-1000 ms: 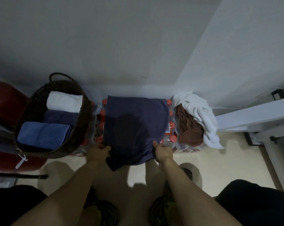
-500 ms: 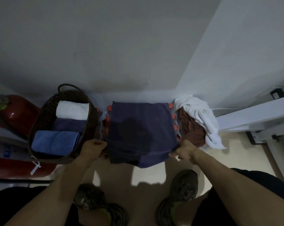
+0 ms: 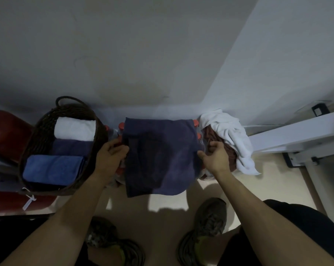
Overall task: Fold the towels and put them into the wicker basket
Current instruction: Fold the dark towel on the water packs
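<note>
From the head view, the dark purple towel (image 3: 160, 154) lay spread over a pack of red-capped bottles (image 3: 121, 125) that served as the surface, and its near edge hung down toward the floor. Half a second before, both hands were at the near corners of the cloth; now they had moved up along its sides to about the middle. The left hand (image 3: 110, 160) touched the left edge with its fingers curled toward the cloth, but I could not tell if its grip really pinched the fabric. The right hand (image 3: 215, 157) was at the right edge, the thumb pointing to the towel and the fingers bent loosely; its grip on the cloth also could not be read clearly. In my judgement this shift meant that the next fold was being prepared, probably across the middle. The wicker basket (image 3: 37, 131) stood just beside the towel on the left and already held a white towel (image 3: 75, 128), a purple one (image 3: 72, 147) and a blue one (image 3: 52, 169), all folded. On the right a loose white towel (image 3: 231, 135) and a brown towel (image 3: 210, 134) lay in a heap, not yet folded, so several steps of the task were left.
</note>
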Motion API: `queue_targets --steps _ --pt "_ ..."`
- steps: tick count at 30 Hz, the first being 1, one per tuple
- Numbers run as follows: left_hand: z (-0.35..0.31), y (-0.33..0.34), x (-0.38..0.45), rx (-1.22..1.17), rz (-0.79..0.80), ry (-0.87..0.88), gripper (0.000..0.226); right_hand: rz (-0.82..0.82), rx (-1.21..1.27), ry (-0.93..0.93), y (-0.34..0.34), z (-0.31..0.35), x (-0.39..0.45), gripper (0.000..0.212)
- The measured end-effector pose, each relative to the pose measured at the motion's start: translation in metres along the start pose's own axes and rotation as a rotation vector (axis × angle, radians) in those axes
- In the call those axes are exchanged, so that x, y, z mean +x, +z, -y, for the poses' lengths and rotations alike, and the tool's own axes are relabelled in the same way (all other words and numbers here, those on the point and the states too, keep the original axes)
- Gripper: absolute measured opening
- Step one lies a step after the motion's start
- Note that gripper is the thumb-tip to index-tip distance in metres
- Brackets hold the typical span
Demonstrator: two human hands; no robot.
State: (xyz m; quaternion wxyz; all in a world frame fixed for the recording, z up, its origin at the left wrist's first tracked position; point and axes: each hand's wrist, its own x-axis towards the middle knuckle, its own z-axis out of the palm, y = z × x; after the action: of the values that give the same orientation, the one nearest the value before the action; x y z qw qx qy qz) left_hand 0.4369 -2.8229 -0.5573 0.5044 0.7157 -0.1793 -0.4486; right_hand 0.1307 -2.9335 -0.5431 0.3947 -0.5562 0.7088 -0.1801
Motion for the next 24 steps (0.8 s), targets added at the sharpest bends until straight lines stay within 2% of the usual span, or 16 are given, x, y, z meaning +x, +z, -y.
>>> queue_targets --steps 2,4,6,8,10,12,16,20,24 --pt "0.012 0.003 -0.004 0.220 -0.066 0.078 0.037 0.000 -0.158 -0.125 0.010 -0.004 -0.008 0.042" --pt "0.030 0.006 -0.013 0.451 -0.233 0.162 0.023 0.046 -0.216 -0.301 0.025 -0.007 -0.016 0.032" --pt "0.049 0.009 -0.027 0.484 -0.306 0.139 0.011 0.158 -0.277 -0.449 0.042 -0.010 -0.021 0.026" --pt "0.069 0.011 -0.037 0.479 -0.259 0.025 0.011 0.301 -0.371 -0.523 0.057 -0.014 -0.022 0.029" --pt "0.087 0.009 -0.041 0.482 -0.187 -0.092 0.015 0.397 -0.486 -0.543 0.067 -0.019 -0.021 0.038" --pt "0.096 0.005 -0.038 0.498 -0.142 -0.161 0.019 0.417 -0.534 -0.540 0.072 -0.023 -0.019 0.043" --pt "0.101 0.003 -0.027 0.427 -0.190 -0.216 0.023 0.423 -0.518 -0.526 0.073 -0.024 -0.016 0.045" --pt "0.100 0.012 -0.031 0.424 -0.251 -0.179 0.019 0.423 -0.520 -0.499 0.074 -0.020 -0.019 0.045" --pt "0.094 0.018 -0.031 0.449 -0.179 -0.127 0.014 0.460 -0.572 -0.471 0.070 -0.012 -0.024 0.047"
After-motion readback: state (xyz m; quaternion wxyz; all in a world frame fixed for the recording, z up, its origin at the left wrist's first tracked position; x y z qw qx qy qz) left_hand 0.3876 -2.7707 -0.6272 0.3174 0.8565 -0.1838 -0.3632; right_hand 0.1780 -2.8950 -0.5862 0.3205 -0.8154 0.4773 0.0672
